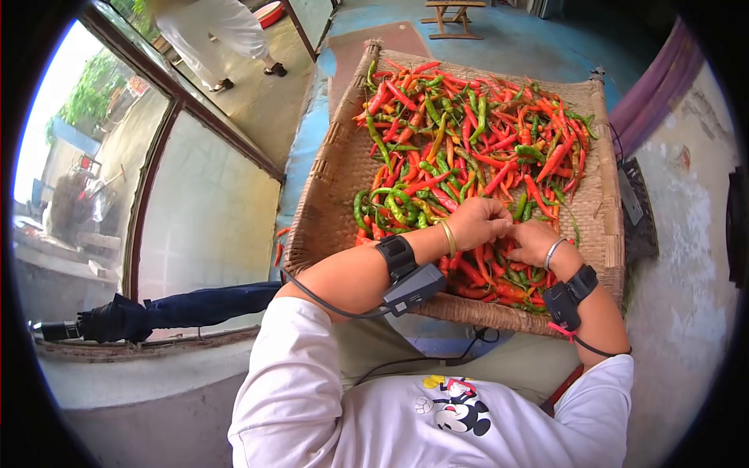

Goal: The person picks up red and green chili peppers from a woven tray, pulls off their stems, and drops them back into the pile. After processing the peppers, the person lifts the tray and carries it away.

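Note:
A large woven tray (pixel 324 207) holds a heap of red, green and orange chili peppers (pixel 468 129). Over the near part of the heap, my left hand (pixel 476 222) has its fingers pinched together. My right hand (pixel 535 242) meets it fingertip to fingertip, its fingers also closed. Whatever lies between the fingertips is too small or hidden to make out. Red chilies lie just below both hands. A yellowish bangle (pixel 448 238) circles my left wrist and a silver bangle (pixel 555 251) my right one.
A folded dark umbrella (pixel 211 310) lies along the window ledge at left. Cables run from the strapped device (pixel 413 288) on my left forearm. A wooden stool (pixel 454 17) stands beyond the tray. Outside the doorway a person in white trousers (pixel 207 35) stands.

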